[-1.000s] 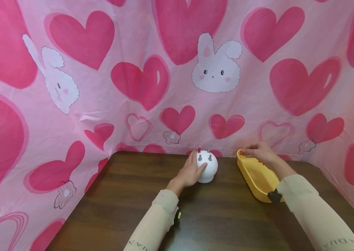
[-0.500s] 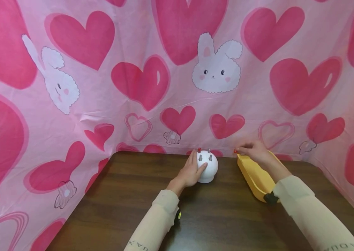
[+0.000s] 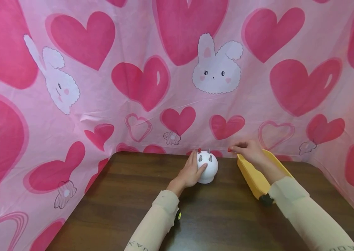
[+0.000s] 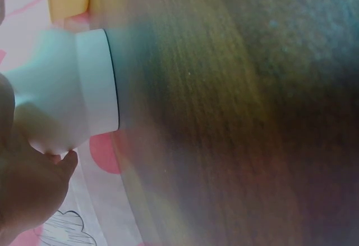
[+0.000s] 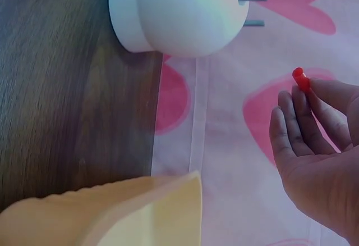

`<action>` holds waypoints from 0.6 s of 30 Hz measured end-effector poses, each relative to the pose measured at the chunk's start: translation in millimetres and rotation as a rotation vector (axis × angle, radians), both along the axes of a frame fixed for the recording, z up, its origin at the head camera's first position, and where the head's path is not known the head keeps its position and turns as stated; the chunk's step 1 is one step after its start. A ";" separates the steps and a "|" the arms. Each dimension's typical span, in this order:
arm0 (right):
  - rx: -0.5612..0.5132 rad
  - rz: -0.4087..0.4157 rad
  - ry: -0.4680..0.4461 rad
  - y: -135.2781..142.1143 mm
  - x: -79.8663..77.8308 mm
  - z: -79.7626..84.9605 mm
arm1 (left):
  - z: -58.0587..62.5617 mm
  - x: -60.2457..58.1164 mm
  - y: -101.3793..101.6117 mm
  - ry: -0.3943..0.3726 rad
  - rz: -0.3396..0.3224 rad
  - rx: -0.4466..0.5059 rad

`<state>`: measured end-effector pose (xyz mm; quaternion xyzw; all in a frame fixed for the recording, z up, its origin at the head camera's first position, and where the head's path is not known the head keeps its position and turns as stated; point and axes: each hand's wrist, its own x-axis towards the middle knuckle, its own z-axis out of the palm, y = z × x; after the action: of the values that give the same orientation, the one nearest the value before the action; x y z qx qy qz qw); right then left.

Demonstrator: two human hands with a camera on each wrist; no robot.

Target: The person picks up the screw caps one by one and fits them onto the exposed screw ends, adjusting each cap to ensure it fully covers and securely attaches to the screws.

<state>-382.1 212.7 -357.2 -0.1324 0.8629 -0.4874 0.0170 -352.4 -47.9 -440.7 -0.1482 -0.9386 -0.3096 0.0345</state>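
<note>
A white round ball on a short collar-like base (image 3: 210,172) stands on the table, several threaded metal studs (image 3: 210,158) sticking out of its top. One stud at the back left wears a red cap (image 3: 199,150). My left hand (image 3: 189,173) holds the ball from the left, thumb across its front and fingers along its side. To the right, my right hand (image 3: 252,153) pinches a small hollow red cap (image 5: 300,79) between thumb and forefinger, in the air between ball and tray. In the right wrist view its other fingers are loosely bent, and two bare studs show on the ball.
A long yellow tray (image 3: 253,177) stands right of the ball, partly hidden under my right forearm. The dark wooden table (image 3: 126,195) ends at a pink heart-patterned cloth (image 3: 151,132) behind it. A black wrist device (image 3: 266,199) overlaps the tray's near end.
My right hand has lifted the red cap out of the yellow tray's far end and moved left past its rim, closer to the ball. My left hand and the ball have stayed put.
</note>
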 end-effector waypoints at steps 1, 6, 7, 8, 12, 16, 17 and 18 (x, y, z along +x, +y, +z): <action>-0.006 -0.002 -0.003 -1.4 0.4 -0.2 | -0.9 -0.4 0.2 0.003 -0.001 0.001; -0.011 -0.016 -0.006 -9.1 2.3 -0.3 | -2.1 -1.2 0.7 0.019 -0.004 0.015; -0.012 -0.019 -0.004 -10.8 2.9 0.1 | -2.5 -1.7 0.7 0.021 -0.004 0.016; -0.013 -0.021 -0.002 -12.4 3.6 0.4 | -2.4 -1.8 0.7 0.021 -0.004 0.016; -0.023 -0.022 0.022 -18.1 6.5 1.2 | -3.2 -3.4 0.7 0.009 0.001 0.012; -0.041 -0.016 0.048 -24.1 10.7 1.8 | -3.5 -4.4 0.7 0.002 0.001 0.010; -0.047 -0.012 0.054 -25.8 11.8 2.0 | -3.7 -4.4 0.7 0.005 -0.001 0.011; -0.056 -0.004 0.056 -27.4 12.7 2.1 | -4.3 -4.5 0.7 0.008 0.000 0.011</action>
<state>-369.4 185.3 -355.1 -0.1446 0.8494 -0.5074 -0.0117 -356.9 -47.2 -445.0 -0.1491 -0.9368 -0.3142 0.0389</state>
